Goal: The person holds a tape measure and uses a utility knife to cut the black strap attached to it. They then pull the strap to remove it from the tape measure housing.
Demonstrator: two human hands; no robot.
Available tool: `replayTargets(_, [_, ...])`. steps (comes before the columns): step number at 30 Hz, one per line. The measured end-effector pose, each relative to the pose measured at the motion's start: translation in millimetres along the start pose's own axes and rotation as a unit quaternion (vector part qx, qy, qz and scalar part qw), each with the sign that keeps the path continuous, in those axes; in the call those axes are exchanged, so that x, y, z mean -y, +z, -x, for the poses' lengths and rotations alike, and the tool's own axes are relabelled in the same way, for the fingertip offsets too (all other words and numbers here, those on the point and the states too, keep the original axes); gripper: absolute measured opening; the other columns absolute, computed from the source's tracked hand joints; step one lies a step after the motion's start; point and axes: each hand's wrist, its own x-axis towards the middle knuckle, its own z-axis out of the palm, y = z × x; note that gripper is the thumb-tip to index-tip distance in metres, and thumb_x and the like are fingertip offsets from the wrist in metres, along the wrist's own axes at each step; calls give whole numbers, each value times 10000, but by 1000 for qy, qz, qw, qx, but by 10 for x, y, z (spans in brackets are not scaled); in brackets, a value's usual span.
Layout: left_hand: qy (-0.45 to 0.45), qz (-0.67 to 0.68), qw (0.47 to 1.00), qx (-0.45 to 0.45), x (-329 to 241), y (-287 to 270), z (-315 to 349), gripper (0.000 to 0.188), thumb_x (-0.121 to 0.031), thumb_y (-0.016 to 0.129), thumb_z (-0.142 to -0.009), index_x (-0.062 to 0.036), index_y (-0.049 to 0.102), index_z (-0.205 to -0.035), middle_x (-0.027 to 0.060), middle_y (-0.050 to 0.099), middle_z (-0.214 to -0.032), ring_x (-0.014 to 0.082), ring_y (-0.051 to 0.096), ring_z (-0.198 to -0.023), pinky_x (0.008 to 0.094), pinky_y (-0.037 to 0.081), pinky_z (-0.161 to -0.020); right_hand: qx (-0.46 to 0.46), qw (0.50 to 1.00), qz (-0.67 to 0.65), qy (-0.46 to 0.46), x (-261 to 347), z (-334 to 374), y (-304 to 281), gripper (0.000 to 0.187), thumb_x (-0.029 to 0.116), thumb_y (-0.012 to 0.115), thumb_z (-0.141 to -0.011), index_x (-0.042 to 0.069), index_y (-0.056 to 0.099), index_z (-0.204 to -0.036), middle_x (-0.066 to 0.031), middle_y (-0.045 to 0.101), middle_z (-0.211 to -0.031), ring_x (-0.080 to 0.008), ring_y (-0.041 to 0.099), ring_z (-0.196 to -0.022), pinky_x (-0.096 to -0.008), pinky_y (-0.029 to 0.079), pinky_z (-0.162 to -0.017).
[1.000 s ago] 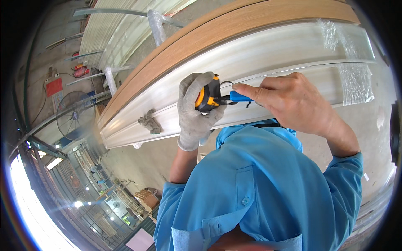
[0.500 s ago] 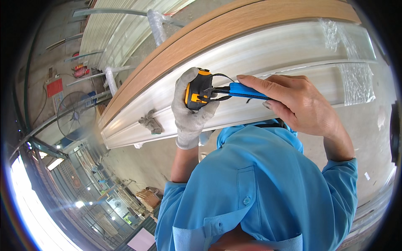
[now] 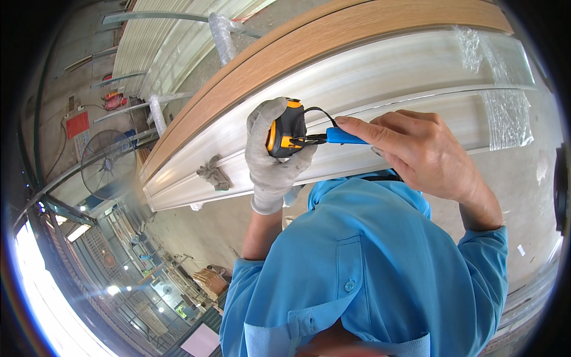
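Note:
My left hand (image 3: 266, 169), in a pale grey work glove, is wrapped round a black tape measure (image 3: 291, 128) with yellow-orange parts. A thin black wrist strap (image 3: 322, 112) loops out from its right side. Bare, my right hand (image 3: 431, 156) grips a blue-handled tool (image 3: 346, 136) between thumb and fingers. The tool's narrow dark end points left at the tape measure's lower right side, by the strap. Whether that end touches the case or only the strap, I cannot tell; the tool's exact kind is also unclear.
Long white profiles (image 3: 380, 68) lie beneath my hands, beside a wood-grain length (image 3: 285, 44) along the far side. Clear plastic wrap (image 3: 508, 119) binds their right end. A crumpled grey glove (image 3: 214, 174) rests on them at left; a fan (image 3: 107, 163) stands beyond.
My left hand has turned the tape measure slightly and shifted a little right. The tool's tip now sits lower on its side, less of the blue handle shows, and the strap arches higher.

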Motion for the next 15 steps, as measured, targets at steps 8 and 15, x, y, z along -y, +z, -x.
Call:
replayTargets(8, [29,-93,995,-10,-42,20,-18,819,33,851,-623,-85,592,-1391,181,602,-1265,325,580,-1198,411,519,-996,1,996,88,-2,44,18,43,707,-21,693,-760,155,624,-1441,-66,655,-795,-223,688,-695,-354,572,-578])
replayTargets(15, [26,-170,984,-36,-169,109,2,793,47,844,-621,-86,611,-1367,179,566,-1259,322,611,-1142,393,559,-932,13,988,153,-7,204,-21,59,679,40,703,-793,153,613,-1456,-61,616,-778,-209,652,-660,-350,558,-568])
